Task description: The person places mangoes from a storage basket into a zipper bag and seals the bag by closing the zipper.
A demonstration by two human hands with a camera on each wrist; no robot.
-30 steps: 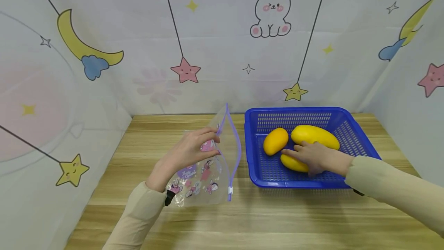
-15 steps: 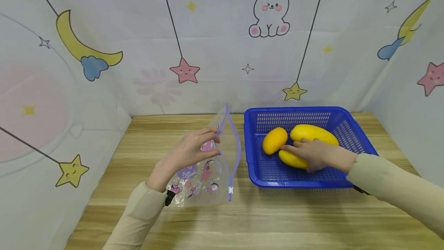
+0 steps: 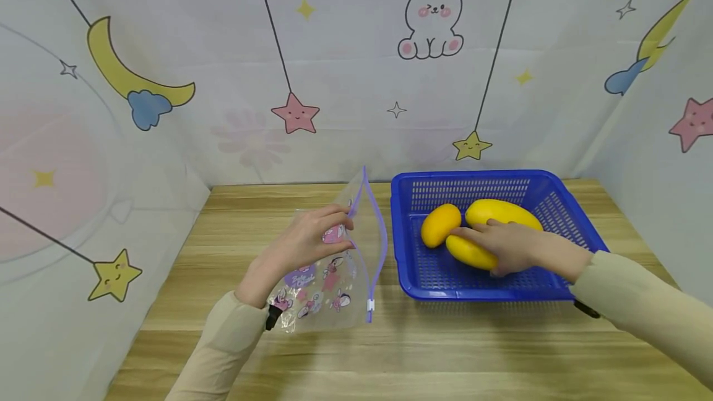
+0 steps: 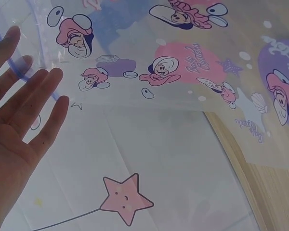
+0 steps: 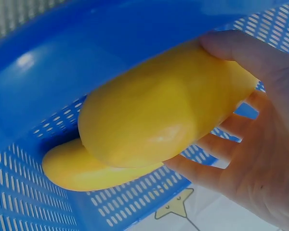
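Observation:
In the head view a clear zip bag (image 3: pixel 328 296) with pink and purple prints stands at the left, its purple-edged mouth spread apart. My left hand (image 3: pixel 303 237) is at that mouth, thumb and fingers apart and touching the film; the left wrist view shows the fingers (image 4: pixel 50 118) spaced along the purple strip. To the right, my right hand (image 3: pixel 509 246) holds a yellow mango (image 3: pixel 466 254) inside a blue basket (image 3: pixel 412 294). In the right wrist view the thumb (image 5: pixel 231 45) lies on one side of the mango (image 5: pixel 159 110), fingers on the other.
An orange-yellow mango (image 3: pixel 441 226) and a long yellow fruit (image 3: pixel 501 212) also lie in the basket. A white slider (image 3: pixel 370 306) sits low on the bag's zip. Wood tabletop (image 3: pixel 418 357) lies below, with printed cloth (image 3: pixel 356 79) behind.
My right hand has settled further around the yellow mango, which has shifted slightly up and to the left. The left hand and the bag keep their places.

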